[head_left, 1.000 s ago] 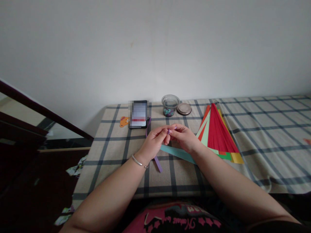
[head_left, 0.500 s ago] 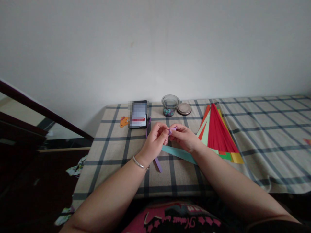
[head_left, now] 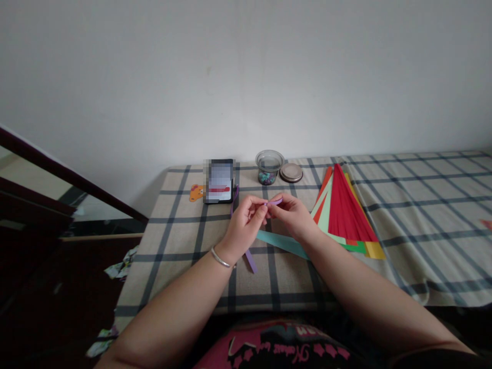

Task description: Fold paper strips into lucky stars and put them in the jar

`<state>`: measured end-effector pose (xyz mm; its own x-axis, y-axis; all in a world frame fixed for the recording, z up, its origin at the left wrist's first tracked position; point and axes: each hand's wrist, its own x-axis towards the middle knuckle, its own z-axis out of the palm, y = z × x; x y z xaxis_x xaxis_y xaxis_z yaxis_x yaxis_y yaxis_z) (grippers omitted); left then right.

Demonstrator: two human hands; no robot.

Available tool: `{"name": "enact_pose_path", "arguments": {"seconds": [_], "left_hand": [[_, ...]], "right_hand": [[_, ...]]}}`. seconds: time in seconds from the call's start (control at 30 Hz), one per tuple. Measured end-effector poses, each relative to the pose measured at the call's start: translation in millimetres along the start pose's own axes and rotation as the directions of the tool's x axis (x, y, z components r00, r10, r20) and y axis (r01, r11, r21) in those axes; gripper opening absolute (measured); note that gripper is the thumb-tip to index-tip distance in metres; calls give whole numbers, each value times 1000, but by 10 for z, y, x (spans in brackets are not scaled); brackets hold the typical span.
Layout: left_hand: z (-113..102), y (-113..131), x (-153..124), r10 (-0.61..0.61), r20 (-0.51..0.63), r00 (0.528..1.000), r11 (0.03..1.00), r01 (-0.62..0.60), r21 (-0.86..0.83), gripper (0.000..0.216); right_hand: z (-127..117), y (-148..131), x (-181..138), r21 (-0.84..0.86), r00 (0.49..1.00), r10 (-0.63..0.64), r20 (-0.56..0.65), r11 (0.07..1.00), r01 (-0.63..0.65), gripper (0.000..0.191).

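Note:
Both hands meet over the table, pinching a narrow purple paper strip (head_left: 275, 202) between the fingertips. My left hand (head_left: 246, 218), with a silver bracelet on its wrist, is closed on the strip's folded part, which the fingers mostly hide. My right hand (head_left: 291, 214) is closed on the strip just beside it, and a curved bit shows above the thumb. A flat purple length (head_left: 250, 260) lies on the cloth below my left hand; whether it is the same strip I cannot tell. Under the hands lies a light blue paper strip (head_left: 282, 244), partly covered by my right forearm.
A fan of coloured paper strips (head_left: 351, 210), red on top, lies to the right. At the back stand a clear jar (head_left: 268, 169) with small folded pieces and its lid (head_left: 291, 172). A phone or tablet (head_left: 220, 180) lies left, on the checked tablecloth (head_left: 180, 246) before the wall.
The purple strip between the fingers has turned from a wider flap to a thin edge-on curve. My right hand has shifted slightly; the left has barely moved.

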<state>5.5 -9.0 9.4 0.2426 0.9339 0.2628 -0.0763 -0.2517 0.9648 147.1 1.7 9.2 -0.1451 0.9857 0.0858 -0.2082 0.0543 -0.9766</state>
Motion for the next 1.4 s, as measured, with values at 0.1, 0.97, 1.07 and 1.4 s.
{"name": "enact_pose_path", "arguments": {"seconds": [0.1, 0.97, 1.07, 1.4], "left_hand": [[3, -18, 10, 24, -18, 1000, 999, -23, 29, 24], [-9, -71, 32, 28, -64, 998, 1000, -28, 10, 20], [-8, -65, 35, 15, -60, 998, 1000, -15, 2, 21], [0, -58, 40, -4, -63, 998, 1000, 2, -25, 24]], "right_hand": [[-7, 7, -3, 9, 1000, 8, -13, 1000, -8, 32], [5, -17, -21, -7, 999, 8, -53, 1000, -9, 33], [6, -27, -24, -1, 998, 14, -59, 1000, -14, 33], [-4, -4, -18, 10, 999, 24, -39, 1000, -23, 33]]}}
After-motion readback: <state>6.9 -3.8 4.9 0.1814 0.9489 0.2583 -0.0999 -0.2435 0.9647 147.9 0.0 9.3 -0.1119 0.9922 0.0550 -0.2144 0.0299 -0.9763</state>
